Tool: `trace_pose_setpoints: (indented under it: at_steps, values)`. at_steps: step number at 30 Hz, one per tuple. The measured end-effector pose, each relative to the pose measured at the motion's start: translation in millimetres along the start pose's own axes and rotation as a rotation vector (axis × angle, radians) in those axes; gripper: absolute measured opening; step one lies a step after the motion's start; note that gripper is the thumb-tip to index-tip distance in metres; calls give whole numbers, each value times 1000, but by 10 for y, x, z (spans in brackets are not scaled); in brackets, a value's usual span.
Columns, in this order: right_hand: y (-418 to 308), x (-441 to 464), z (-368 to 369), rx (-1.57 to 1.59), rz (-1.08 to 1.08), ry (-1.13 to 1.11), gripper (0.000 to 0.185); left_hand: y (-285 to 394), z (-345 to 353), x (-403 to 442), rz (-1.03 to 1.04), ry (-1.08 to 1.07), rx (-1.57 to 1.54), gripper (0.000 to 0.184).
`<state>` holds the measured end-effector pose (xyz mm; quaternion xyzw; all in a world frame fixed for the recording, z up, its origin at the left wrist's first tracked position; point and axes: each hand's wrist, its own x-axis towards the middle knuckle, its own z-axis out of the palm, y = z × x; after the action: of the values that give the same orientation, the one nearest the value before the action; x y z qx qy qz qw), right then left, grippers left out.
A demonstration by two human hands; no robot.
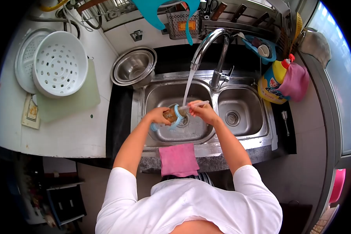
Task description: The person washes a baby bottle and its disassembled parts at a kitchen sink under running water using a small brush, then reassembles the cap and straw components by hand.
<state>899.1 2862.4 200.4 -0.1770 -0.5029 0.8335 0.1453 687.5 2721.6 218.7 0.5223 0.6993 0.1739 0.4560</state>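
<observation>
My left hand [158, 116] is wrapped round a see-through brownish bottle [169, 114] with a light blue ring and handle, tilted over the left basin. Closed on the thin white handle of a brush [198, 103] is my right hand [204, 113]. The brush's other end points into the bottle's mouth, and its tip is hidden. Water runs from the chrome faucet [199, 54] in a stream [188, 86] that falls just behind the bottle's mouth. Both hands are above the left sink basin [154, 97].
To the right lies a smaller basin [243, 103], with a yellow detergent bottle [275, 82] and pink cloth [295, 82] beyond. Nested metal bowls [133, 67] stand at the left. A white colander [61, 64] rests on the left counter. A pink cloth [179, 160] hangs over the front edge.
</observation>
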Motion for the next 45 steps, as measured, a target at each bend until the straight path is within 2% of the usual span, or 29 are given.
trace_pose_setpoints:
  at_steps: [1, 3, 5, 7, 9, 11, 13, 14, 16, 17, 19, 20, 23, 25, 27, 28, 29, 31, 33, 34, 36, 37, 39, 41, 43, 44, 45]
  values:
    - [32, 27, -22, 108, -11, 40, 22, 51, 2, -9, -1, -5, 0, 55]
    - [204, 38, -33, 120, -34, 74, 20, 158, -14, -24, 68, 5, -5, 53]
    - [333, -7, -69, 91, 70, 182, 18, 135, -14, -24, 55, -14, -24, 54]
    - [305, -27, -28, 29, 103, 198, 16, 28, 9, 25, 56, 34, 18, 57]
    - [306, 4, 14, 204, 139, 151, 16, -31, 79, 56, 71, 80, 31, 59]
    - [271, 110, 4, 379, 17, 270, 15, -47, 127, 77, 84, 126, 42, 61]
    - [305, 105, 19, 250, 1, 315, 13, 8, 151, 90, 96, 172, 107, 64]
    - [347, 74, 33, 154, -6, 275, 12, 16, 111, 71, 96, 172, 108, 64]
    - [402, -8, 49, -72, 24, 169, 11, 20, 25, 21, -34, 49, 126, 64]
    - [387, 15, 28, -75, 24, 168, 11, 37, 40, 4, -33, 52, 124, 64]
    - [278, 42, 81, 95, 106, 156, 9, 22, 113, -57, -18, 186, 107, 67]
    - [230, 57, 105, 267, 70, 186, 9, 26, 116, -54, -18, 185, 108, 67]
    - [340, 178, 65, 292, -9, 285, 10, 17, 146, -60, -1, 138, 37, 69]
    - [494, 176, 79, 77, -33, 283, 9, -8, 95, -62, 12, 208, 129, 71]
    - [503, 156, 77, 51, 104, 256, 9, -47, 95, -107, -19, 217, 95, 72]
    - [441, 171, 94, 49, 103, 255, 9, -51, 95, -121, -49, 225, 62, 73]
    - [377, 204, 110, 198, 63, 218, 10, -107, 129, -90, -51, 225, 60, 73]
    - [305, 314, 89, 400, -56, 188, 11, -221, 210, -20, 33, 272, -161, 73]
    - [348, 319, 152, 116, -4, 344, 10, -261, 172, -29, 12, 251, -100, 72]
    - [359, 306, 160, 114, -5, 338, 10, -231, 120, -58, -6, 235, -36, 72]
    - [341, 228, 134, -56, 120, 155, 10, -165, 100, -133, 10, 258, 4, 70]
    - [302, 232, 114, -56, 124, 156, 10, -151, 120, -167, 20, 274, 42, 67]
    - [180, 325, 35, 213, -23, 200, 9, -166, 147, -147, 35, 246, -34, 68]
    - [220, 345, -24, 217, -39, 260, 9, -179, 150, -148, 50, 219, -108, 69]
    - [284, 257, 4, -175, -33, 153, 10, -77, 96, -216, -46, 209, -76, 70]
    - [296, 233, 0, -196, 68, 102, 10, -77, 110, -220, -46, 211, -78, 70]
    - [208, 220, 27, -200, 68, 101, 10, -84, 133, -218, -24, 259, -43, 69]
